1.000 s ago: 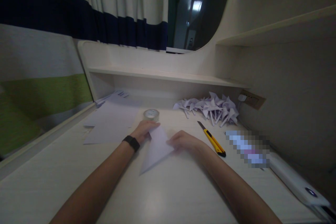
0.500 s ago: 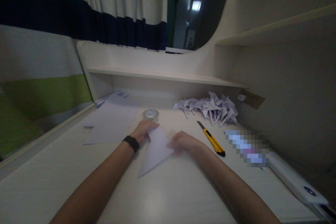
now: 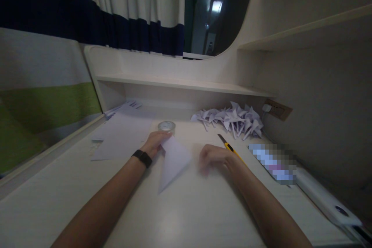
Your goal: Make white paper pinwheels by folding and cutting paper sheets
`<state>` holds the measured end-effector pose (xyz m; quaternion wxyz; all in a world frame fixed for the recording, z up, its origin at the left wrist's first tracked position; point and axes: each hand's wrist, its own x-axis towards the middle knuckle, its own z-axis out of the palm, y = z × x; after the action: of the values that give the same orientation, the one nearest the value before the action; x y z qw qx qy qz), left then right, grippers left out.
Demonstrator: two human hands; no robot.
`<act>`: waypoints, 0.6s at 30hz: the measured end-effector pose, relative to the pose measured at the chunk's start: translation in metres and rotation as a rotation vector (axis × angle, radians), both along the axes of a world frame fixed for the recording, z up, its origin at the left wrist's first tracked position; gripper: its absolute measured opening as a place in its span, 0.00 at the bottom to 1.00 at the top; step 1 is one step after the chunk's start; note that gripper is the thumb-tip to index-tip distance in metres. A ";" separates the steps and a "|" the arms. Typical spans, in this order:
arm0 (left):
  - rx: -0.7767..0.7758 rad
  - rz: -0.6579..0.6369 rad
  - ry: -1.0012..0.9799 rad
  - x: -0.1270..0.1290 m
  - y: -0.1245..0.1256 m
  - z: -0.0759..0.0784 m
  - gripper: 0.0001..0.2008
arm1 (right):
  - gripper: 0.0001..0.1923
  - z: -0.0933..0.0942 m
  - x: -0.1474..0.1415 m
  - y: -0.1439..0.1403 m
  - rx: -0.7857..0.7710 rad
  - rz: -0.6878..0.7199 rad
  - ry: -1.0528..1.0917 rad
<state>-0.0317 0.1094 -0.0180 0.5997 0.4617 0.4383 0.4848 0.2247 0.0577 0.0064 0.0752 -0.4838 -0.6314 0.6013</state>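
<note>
A folded sheet of white paper (image 3: 174, 159), pointed toward me, is pinched at its upper left corner by my left hand (image 3: 157, 142), which wears a black band on the wrist. My right hand (image 3: 209, 157) is apart from the paper, a little to its right, and blurred by motion with its fingers curled; whether they close on anything does not show. Just beyond my left hand lies a roll of clear tape (image 3: 166, 126). A yellow utility knife (image 3: 229, 147) with its blade out is partly covered by my right wrist.
White paper sheets (image 3: 123, 135) are stacked at the left. Several paper pinwheels (image 3: 232, 118) are heaped at the back right, under the shelf (image 3: 186, 84). A blurred-out flat device (image 3: 271, 164) and a long white object (image 3: 322, 195) lie along the right wall.
My right hand has let go of the paper's right edge and moved right, now covering part of the knife. The paper has turned slightly in my left hand.
</note>
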 end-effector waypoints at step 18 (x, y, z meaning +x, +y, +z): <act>0.055 -0.249 0.059 0.029 -0.016 -0.007 0.11 | 0.08 -0.021 -0.029 0.002 0.104 -0.487 0.298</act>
<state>-0.0030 0.0934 -0.0251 0.6290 0.5431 0.3816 0.4047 0.1961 0.0602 -0.0149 0.3339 -0.5230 -0.5086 0.5969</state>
